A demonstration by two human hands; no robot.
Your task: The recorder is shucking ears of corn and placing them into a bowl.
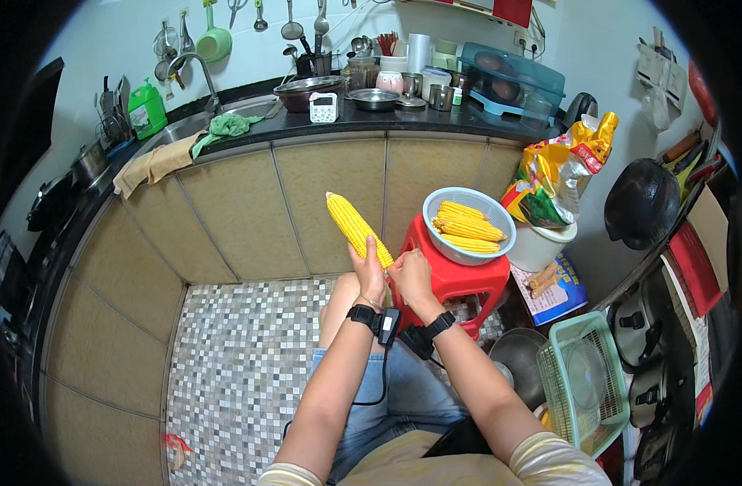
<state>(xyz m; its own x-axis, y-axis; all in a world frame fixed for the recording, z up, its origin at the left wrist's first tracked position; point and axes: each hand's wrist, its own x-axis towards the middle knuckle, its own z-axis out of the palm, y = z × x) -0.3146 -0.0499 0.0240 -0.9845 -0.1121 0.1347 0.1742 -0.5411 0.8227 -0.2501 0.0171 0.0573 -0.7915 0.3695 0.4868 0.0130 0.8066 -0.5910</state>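
Observation:
A husked yellow ear of corn (356,228) points up and to the left, its lower part held in my left hand (369,276). At the corn's lower end is my right hand (412,277), its fingers curled in and touching the base; whether they pinch something there is hidden. To the right, several more husked ears (468,228) lie in a light blue plastic colander (507,226), which rests on a red plastic stool (416,240).
Beyond my hands run tiled cabinets (331,206) under a black counter (237,138). Right of the stool are a white bucket (538,248) with a colourful bag (547,176) on it, a metal bowl (518,361) and a green plastic basket (614,395).

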